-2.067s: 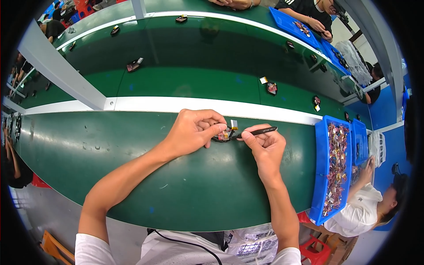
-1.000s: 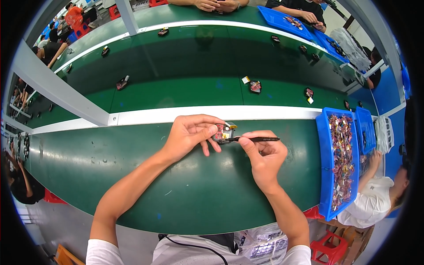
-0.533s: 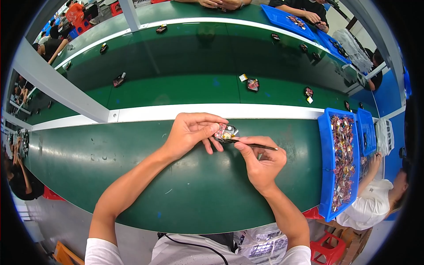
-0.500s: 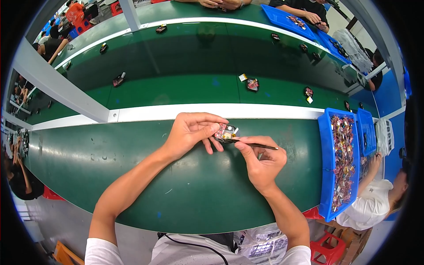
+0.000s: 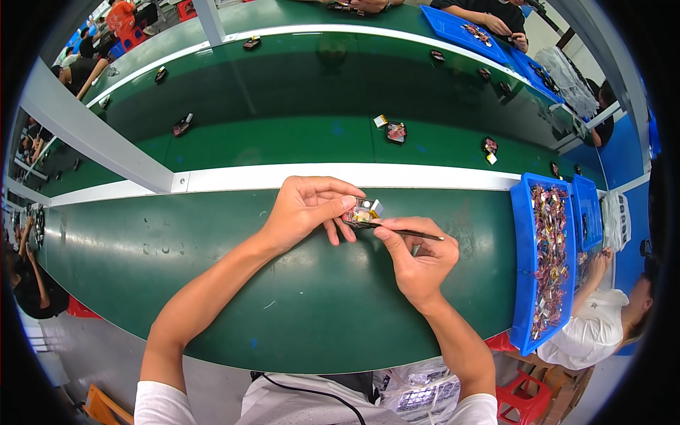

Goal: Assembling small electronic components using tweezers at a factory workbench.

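My left hand (image 5: 308, 212) is closed on the edge of a small black-cased device (image 5: 360, 211) with a reddish circuit board in it. A pale, flat rectangular piece (image 5: 377, 208), like a small battery, sticks up at the device's right side. Between thumb and fingers my right hand (image 5: 421, 258) grips dark tweezers (image 5: 414, 233). Their tip meets the device's lower right edge; exactly what it touches is too small to tell. Both hands are held over the green worktable (image 5: 312, 304).
A blue tray (image 5: 520, 283) heaped with small circuit boards stands on the right, a smaller blue bin (image 5: 588, 212) beyond it. Past the white rail (image 5: 340, 177), a green conveyor belt (image 5: 269, 142) carries several similar devices. Co-workers sit around, one (image 5: 591, 319) at the right.
The devices on the belt have shifted a little left. The pale piece at the held device's side shows larger and more tilted. My hands have hardly moved.
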Action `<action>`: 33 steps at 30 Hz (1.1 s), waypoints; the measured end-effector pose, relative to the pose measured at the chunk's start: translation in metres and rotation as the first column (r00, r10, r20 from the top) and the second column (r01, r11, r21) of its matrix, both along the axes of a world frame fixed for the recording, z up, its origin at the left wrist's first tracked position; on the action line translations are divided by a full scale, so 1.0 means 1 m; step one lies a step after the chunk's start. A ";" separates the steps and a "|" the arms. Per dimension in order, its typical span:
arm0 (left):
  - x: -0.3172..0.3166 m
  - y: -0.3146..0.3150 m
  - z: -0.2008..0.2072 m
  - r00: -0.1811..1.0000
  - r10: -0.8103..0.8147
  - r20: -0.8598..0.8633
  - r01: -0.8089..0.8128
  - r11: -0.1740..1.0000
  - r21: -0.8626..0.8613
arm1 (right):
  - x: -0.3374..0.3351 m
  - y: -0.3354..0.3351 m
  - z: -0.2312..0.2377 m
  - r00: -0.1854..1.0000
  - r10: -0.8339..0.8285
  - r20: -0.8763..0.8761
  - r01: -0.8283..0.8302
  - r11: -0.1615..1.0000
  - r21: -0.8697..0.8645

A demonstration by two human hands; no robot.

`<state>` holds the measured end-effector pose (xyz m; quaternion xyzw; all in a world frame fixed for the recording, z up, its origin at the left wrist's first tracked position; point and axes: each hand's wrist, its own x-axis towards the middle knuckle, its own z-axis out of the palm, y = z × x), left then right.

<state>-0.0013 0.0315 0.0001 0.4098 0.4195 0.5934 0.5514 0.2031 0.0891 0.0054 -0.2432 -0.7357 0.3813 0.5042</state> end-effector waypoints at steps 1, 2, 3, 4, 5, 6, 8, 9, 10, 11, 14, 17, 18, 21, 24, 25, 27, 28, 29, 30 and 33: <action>0.000 0.000 0.000 1.000 0.000 -0.002 0.000 1.000 -0.001 | 0.000 0.000 0.000 1.000 -0.004 -0.002 0.004 1.000 -0.005; 0.000 0.000 -0.001 1.000 0.000 -0.002 0.000 1.000 -0.001 | 0.000 0.000 -0.001 1.000 -0.004 -0.002 0.004 1.000 -0.005; 0.001 0.000 -0.001 1.000 0.007 -0.008 -0.007 1.000 -0.001 | 0.000 0.000 -0.001 1.000 -0.007 -0.003 0.007 1.000 0.000; 0.001 0.000 -0.002 1.000 0.014 -0.014 -0.014 1.000 -0.001 | 0.000 0.000 -0.001 1.000 -0.011 -0.005 0.011 1.000 0.006; 0.001 0.000 -0.002 1.000 0.014 -0.014 -0.014 1.000 -0.001 | 0.000 -0.001 -0.002 1.000 -0.011 -0.004 0.011 1.000 0.006; 0.001 0.000 -0.003 1.000 0.021 -0.021 -0.021 1.000 -0.004 | -0.001 -0.002 -0.002 1.000 -0.021 0.000 0.021 1.000 -0.004; 0.002 0.000 -0.003 0.999 0.027 -0.028 -0.027 1.000 -0.006 | -0.001 -0.004 -0.002 0.999 -0.032 0.005 0.032 0.999 -0.013; 0.003 -0.001 -0.003 0.998 0.035 -0.042 -0.036 0.999 -0.005 | -0.001 -0.004 -0.002 0.999 -0.043 0.014 0.044 0.999 -0.018; 0.003 -0.001 -0.003 0.997 0.044 -0.057 -0.044 0.999 -0.003 | -0.001 -0.005 -0.002 0.998 -0.055 0.023 0.055 0.998 -0.022; 0.003 -0.001 -0.003 0.997 0.043 -0.057 -0.043 0.999 -0.003 | -0.002 -0.006 -0.002 0.998 -0.055 0.024 0.056 0.998 -0.022; 0.005 -0.001 -0.003 0.996 0.066 -0.064 -0.065 0.998 0.006 | -0.004 -0.008 -0.002 0.997 -0.078 0.010 0.078 0.997 -0.022; 0.005 -0.001 -0.004 0.994 0.088 -0.064 -0.089 0.996 -0.010 | -0.004 -0.010 -0.001 0.996 -0.090 0.023 0.091 0.995 -0.035; 0.005 -0.001 -0.005 0.993 0.094 -0.064 -0.095 0.996 -0.002 | -0.004 -0.010 -0.001 0.996 -0.089 0.022 0.090 0.995 -0.040; 0.005 -0.001 -0.006 0.993 0.101 -0.056 -0.101 0.995 0.005 | -0.004 -0.010 0.000 0.996 -0.089 0.026 0.089 0.995 -0.036; 0.005 -0.001 -0.007 0.993 0.103 -0.048 -0.103 0.995 0.011 | -0.004 -0.010 -0.001 0.995 -0.090 0.035 0.090 0.996 -0.007; 0.005 -0.001 -0.008 0.993 0.105 -0.048 -0.104 0.994 0.017 | -0.003 -0.010 -0.001 0.995 -0.092 0.038 0.092 0.996 0.012; 0.006 -0.001 -0.008 0.993 0.107 -0.054 -0.106 0.994 0.017 | -0.002 -0.009 -0.001 0.995 -0.091 0.051 0.090 0.996 0.020; 0.006 -0.001 -0.008 0.992 0.109 -0.060 -0.108 0.994 0.019 | -0.002 -0.009 -0.001 0.994 -0.089 0.062 0.087 0.996 0.028; 0.006 -0.001 -0.008 0.992 0.110 -0.060 -0.109 0.994 0.017 | -0.002 -0.008 -0.001 0.994 -0.088 0.063 0.086 0.996 0.027; 0.006 -0.001 -0.008 0.992 0.107 -0.066 -0.106 0.994 0.018 | -0.002 -0.006 -0.002 0.996 -0.080 0.040 0.079 0.996 0.032; 0.005 -0.001 -0.008 0.992 0.107 -0.065 -0.106 0.994 0.016 | -0.002 -0.002 0.001 0.997 -0.069 0.017 0.068 0.997 0.045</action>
